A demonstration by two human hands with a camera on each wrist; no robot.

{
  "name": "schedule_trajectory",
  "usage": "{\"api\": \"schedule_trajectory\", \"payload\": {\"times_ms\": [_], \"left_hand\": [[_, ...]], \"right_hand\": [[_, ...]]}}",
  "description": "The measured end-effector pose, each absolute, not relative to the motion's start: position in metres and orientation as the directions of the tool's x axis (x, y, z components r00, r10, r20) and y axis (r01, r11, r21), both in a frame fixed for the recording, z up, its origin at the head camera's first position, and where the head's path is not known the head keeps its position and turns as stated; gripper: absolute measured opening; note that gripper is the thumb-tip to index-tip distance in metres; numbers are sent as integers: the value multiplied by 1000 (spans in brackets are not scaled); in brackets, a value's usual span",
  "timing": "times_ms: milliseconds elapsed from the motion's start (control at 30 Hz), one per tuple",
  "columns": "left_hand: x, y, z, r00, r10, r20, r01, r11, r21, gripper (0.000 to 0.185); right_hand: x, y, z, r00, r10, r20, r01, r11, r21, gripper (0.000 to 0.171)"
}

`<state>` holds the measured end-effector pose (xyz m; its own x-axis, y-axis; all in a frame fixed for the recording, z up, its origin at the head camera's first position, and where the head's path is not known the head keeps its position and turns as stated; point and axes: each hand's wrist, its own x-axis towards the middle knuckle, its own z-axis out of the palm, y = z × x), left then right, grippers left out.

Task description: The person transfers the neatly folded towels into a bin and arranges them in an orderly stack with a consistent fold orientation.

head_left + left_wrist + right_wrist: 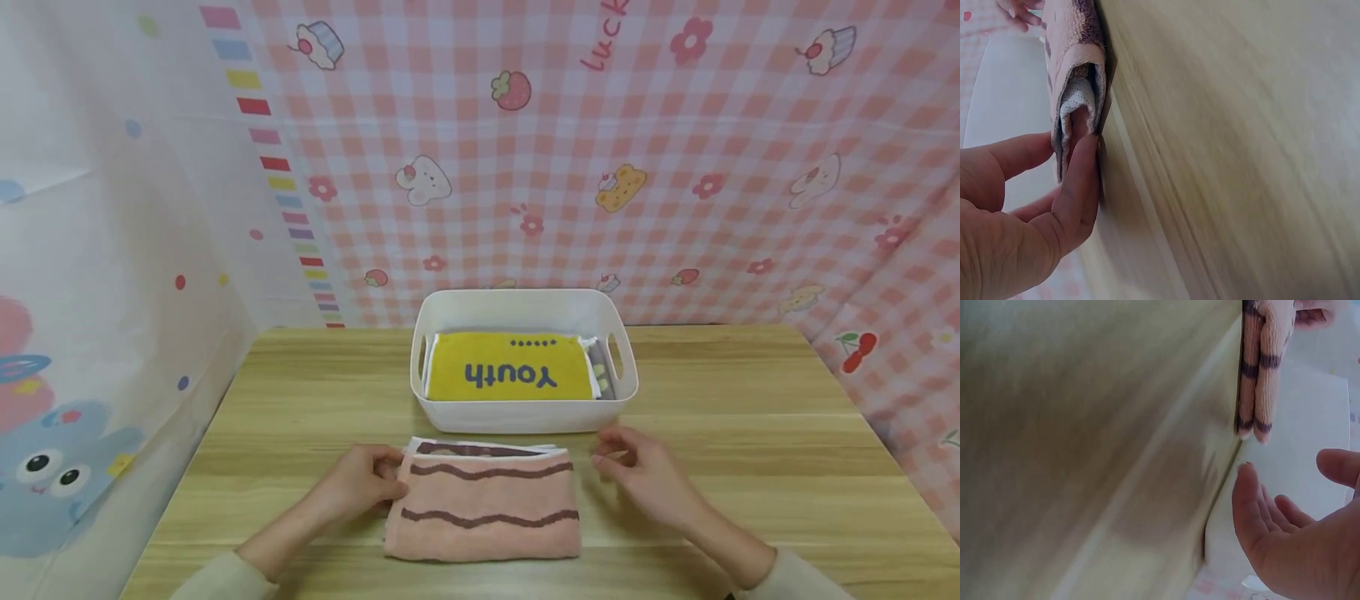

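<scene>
We record a folded pink towel (pixel 483 504) with dark wavy stripes lying flat on the wooden table (pixel 750 433), near its front edge and centred between the two hands. Its far edge shows stacked layers, with a white inner face showing between them.

The left hand (pixel 360 487) rests on the table at the towel's left side. In the left wrist view the thumb and fingers (pixel 1079 187) lie against the folded end of the pink towel (pixel 1075 94), where the layers curl round a white lining. The fingers look nearly straight; we cannot tell whether they pinch the cloth or only touch it.

The right hand (pixel 648 479) sits just beside the towel's right edge, apart from it. In the right wrist view the palm faces the towel's end (pixel 1260 375) with fingers (pixel 1250 506) relaxed and slightly spread, holding nothing.

Behind the towel, further back on the table, stands a white plastic basket (pixel 525 412) with handle cut-outs. Inside it lies a folded yellow towel (pixel 510 371) bearing the word "Youth", upside down from our viewpoint. A further folded cloth sits at its right, partly hidden.

A pink checked backdrop (pixel 600 167) with printed cartoons hangs behind the table.
</scene>
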<state>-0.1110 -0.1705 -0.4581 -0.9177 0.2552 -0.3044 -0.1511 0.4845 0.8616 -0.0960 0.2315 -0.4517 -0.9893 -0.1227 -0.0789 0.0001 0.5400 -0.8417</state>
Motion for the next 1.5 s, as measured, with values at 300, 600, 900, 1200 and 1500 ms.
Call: {"api": "schedule_trajectory", "payload": {"times_ms": [300,600,900,1200,1500], "left_hand": [[-108,-154,-461,-928,192,-320,-212,433,876,45],[-105,-142,-460,-919,172,-354,-284,332,900,49],[-105,-129,-466,-915,167,-366,-319,254,913,51],[-104,-122,-462,-881,187,-435,-403,186,896,64],[-102,-118,-461,-856,229,-464,-430,184,884,43]], "right_hand": [[-93,222,-459,-974,-71,-217,154,497,-854,50],[-92,216,-460,-961,-3,-277,247,448,-859,44],[-95,215,-462,-927,15,-376,346,424,-837,36],[-95,216,-466,-906,-9,-422,393,348,-851,25],[-95,223,-465,-861,-125,-492,466,190,-864,28]]}}
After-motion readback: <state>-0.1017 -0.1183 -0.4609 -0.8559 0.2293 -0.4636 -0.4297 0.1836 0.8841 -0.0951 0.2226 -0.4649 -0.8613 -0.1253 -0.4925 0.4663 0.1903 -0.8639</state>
